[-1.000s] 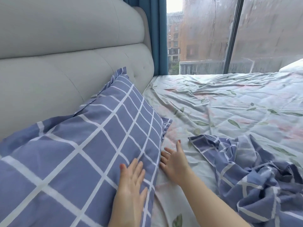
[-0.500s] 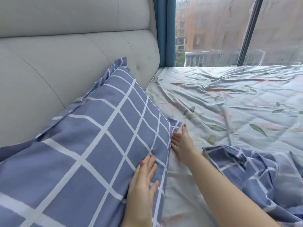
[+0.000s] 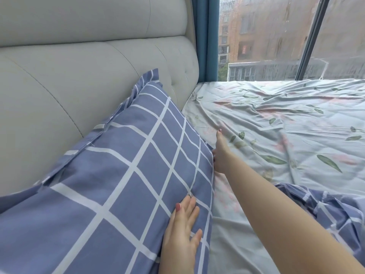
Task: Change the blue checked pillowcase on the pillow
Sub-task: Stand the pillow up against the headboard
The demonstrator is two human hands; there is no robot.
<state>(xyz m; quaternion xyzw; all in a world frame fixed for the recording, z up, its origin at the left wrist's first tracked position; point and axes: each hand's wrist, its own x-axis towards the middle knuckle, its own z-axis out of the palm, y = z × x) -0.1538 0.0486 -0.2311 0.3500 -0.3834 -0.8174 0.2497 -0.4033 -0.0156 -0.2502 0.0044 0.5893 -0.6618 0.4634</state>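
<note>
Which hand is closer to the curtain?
Right. The right hand lies at the pillow's far edge, toward the curtain; the left hand rests on the pillow, nearer the person.

No legible text, label, brand, number or sign seen from here.
- Blue checked pillowcase (image 3: pixel 118 184): plain white grid lines only, no lettering.
- Bed sheet (image 3: pixel 286 119): leaf and pink blotch print, no writing.
- Headboard (image 3: pixel 79 76): plain grey upholstery, unmarked.
- Building (image 3: pixel 256 26) beyond the window: the glass is rain-streaked; there is a reddish patch in one lit opening, too blurred to read.
</note>
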